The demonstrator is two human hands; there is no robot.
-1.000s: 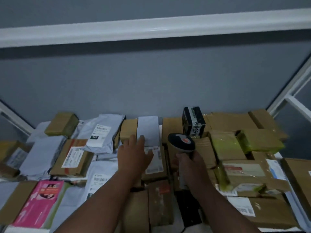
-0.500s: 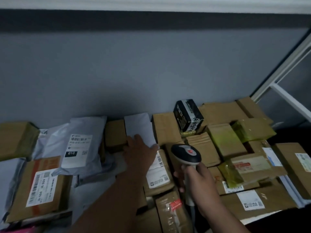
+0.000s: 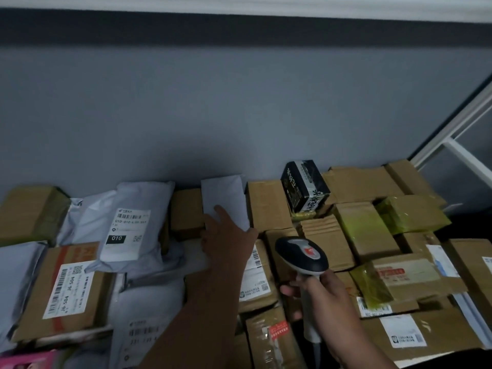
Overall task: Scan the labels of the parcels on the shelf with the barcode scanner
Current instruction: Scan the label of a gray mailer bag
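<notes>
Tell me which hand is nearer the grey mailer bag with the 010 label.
Left. The left hand reaches over the parcels just to the right of the grey mailer bag, apart from it. The right hand is farther right, gripping the barcode scanner.

The scene was dim and bluish, soft throughout; a dark shadow band crossed the wall (image 3: pixel 239 102) top, and straight rails bowed near the edges.

Grey wall and white frame, as I see them

A plain grey wall (image 3: pixel 239 107) fills my view; a white beam (image 3: pixel 292 8) crosses its top, and white frame bars (image 3: pixel 458 129) slant down the right.
</notes>
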